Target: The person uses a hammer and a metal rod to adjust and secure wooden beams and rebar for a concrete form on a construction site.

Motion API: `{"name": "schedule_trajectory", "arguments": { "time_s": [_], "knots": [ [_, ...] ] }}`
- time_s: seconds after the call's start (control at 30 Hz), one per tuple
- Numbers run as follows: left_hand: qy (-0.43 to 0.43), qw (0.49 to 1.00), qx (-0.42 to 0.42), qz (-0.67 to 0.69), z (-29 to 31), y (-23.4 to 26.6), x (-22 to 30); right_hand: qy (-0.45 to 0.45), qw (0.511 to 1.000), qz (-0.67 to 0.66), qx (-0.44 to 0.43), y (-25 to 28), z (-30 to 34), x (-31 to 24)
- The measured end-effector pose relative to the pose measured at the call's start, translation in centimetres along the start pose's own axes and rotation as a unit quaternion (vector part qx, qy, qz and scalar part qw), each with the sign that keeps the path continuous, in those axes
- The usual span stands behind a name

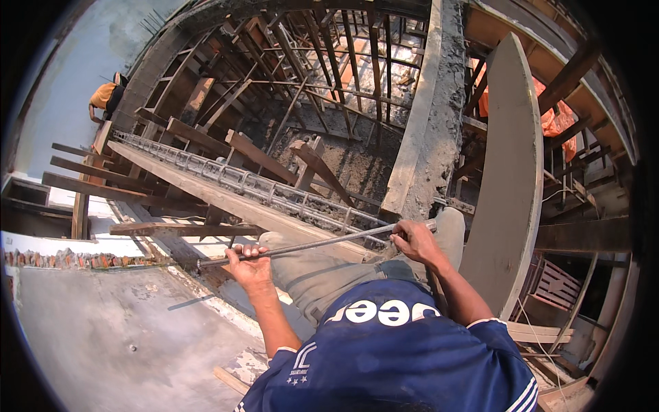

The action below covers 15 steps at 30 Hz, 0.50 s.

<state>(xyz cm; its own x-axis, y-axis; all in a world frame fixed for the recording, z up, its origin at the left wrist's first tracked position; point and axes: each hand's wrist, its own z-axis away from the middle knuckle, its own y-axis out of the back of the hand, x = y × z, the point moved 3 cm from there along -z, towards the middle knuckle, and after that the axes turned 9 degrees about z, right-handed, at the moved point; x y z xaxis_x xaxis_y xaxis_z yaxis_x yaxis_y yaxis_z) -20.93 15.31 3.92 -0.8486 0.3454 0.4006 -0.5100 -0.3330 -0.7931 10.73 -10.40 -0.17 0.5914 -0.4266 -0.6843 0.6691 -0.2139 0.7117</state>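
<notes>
A long grey steel bar lies across my lap, tilted slightly up toward the right. Near its left end, my left hand is closed around it, palm up. My right hand grips the bar close to its other end, fingers bent over it; part of that end is hidden by the hand. Just beyond my knees runs a rebar cage of lengthwise bars and stirrups, set beside a long timber formwork board.
A drop with several upright timber props opens ahead. At right stands a tall curved-looking grey panel; a rough concrete beam runs away from me. Loose planks jut out at left, above a grey slab. Another person bends at far left.
</notes>
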Motion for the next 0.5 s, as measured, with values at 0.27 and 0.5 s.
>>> {"name": "schedule_trajectory", "arguments": {
  "time_s": [0.27,0.5],
  "knots": [
    [0.078,0.897,-0.427,-0.080,11.4,-15.6,-11.4,0.241,0.957,0.027,0.159,6.4,-3.2,-14.5],
    [-0.074,0.681,-0.577,-0.444,15.4,-19.3,-10.6,0.210,0.935,-0.091,0.270,12.2,-6.2,-11.4]
  ]
}}
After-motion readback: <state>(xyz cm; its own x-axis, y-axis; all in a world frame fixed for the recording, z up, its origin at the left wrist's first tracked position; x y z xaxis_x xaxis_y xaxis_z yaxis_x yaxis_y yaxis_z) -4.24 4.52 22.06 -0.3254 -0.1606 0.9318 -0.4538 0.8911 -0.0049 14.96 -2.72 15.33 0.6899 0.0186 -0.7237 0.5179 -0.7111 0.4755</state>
